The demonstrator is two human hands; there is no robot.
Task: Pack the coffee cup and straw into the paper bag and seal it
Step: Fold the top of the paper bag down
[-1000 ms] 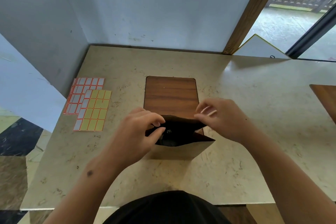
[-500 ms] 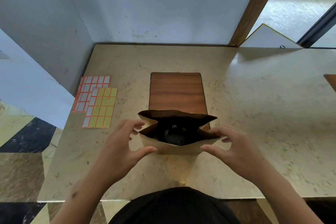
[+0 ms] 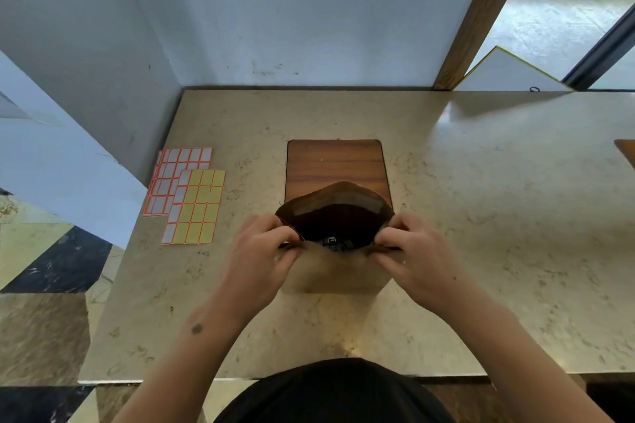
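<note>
Now both hands, left [image 3: 261, 251] and right [image 3: 417, 251], pinching bag [image 3: 335, 269] rim mid-frame, mouth open, cup [image 3: 332, 243] inside.

Both hands [image 3: 261, 251] now pinching bag mouth [image 3: 335, 216]

Pale grey walls [image 3: 292, 10] corner a beige marble counter [image 3: 481, 216]; a wooden door frame [image 3: 481, 14] lets daylight in at right.

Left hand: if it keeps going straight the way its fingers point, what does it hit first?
The left hand already pinches the paper bag at its left top corner, fingers pointing right. Going on, it would probably push into the bag's open mouth; depth is unclear.
</note>
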